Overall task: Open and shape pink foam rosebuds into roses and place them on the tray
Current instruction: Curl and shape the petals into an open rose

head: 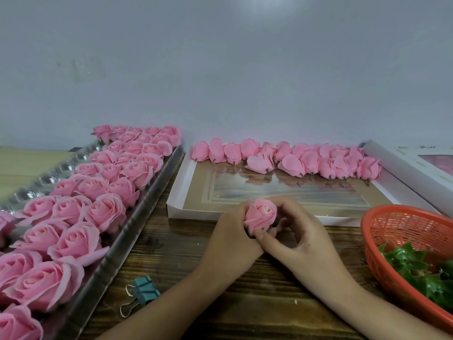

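Rosebud sits pinched between our left hand and right hand above the table, near the tray; we should peel outer petals back gently, evenly.

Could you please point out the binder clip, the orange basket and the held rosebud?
binder clip (146, 289): head view, teal body.
orange basket (392, 229): head view, inner mesh wall.
rosebud (261, 212): head view, front petals.

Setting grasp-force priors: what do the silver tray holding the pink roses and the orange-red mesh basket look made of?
Silver tray: likely thin formed plastic, metallised glossy finish; bright glints and moulded cups along its far edge. Orange-red mesh basket: probably moulded plastic, slight sheen; uniform colour, regular lattice holes.
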